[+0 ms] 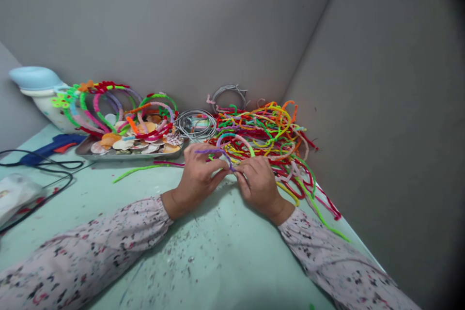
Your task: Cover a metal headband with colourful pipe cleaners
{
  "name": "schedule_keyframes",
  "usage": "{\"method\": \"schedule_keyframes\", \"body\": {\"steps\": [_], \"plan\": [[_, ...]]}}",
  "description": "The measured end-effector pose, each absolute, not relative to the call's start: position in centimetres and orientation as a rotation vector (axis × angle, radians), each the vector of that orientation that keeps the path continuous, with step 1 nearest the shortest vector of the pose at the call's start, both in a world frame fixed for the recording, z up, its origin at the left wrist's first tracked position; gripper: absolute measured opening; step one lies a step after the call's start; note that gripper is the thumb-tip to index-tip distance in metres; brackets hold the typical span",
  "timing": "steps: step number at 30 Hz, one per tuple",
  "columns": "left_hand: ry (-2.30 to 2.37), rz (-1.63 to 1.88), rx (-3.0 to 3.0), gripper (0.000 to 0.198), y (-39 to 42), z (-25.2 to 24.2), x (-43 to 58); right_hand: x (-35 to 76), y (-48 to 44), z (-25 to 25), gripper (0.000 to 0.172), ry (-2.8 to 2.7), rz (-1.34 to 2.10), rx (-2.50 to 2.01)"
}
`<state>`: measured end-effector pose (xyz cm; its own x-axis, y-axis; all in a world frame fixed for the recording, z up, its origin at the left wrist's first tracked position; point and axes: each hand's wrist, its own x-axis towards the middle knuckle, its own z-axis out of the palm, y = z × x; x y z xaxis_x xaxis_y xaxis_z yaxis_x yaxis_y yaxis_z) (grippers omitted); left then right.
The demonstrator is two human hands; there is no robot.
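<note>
A pale green table [218, 261] spreads under everything, including the shallow silver metal tray [127, 156] that holds seashells and upright rings wrapped in multicoloured fuzzy stems. Right of the tray lies a tangled heap of bright fuzzy craft stems [269, 123] in red, yellow, orange and green. Left of the tray rests a blue plastic tool with an orange-red part [53, 150]. In front of the tray's right end, the left hand [199, 169] is closed to a narrow pinch, thumb against finger; farther right of the tray, the right hand [259, 183] pinches likewise, its fingertips almost meeting the left's. Between the hands, right of the tray, stands a small ring of teal, pink and green fuzz [229, 135], its near part hidden by fingers. Both pinches hold a thin purple fuzzy stem [210, 151], its loose end pointing toward the tray.
</note>
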<state>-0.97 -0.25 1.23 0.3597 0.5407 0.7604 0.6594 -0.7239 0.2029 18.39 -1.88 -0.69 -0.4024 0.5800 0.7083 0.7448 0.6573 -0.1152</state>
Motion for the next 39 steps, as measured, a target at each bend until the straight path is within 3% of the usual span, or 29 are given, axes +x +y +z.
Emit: {"method": "schedule_keyframes", "body": {"steps": [39], "plan": [[-0.832,-1.32,-2.428,0.009,0.01,1.75,-1.16,18.47,-2.04,-0.62,0.006,-2.097,-0.248,-0.941]]}}
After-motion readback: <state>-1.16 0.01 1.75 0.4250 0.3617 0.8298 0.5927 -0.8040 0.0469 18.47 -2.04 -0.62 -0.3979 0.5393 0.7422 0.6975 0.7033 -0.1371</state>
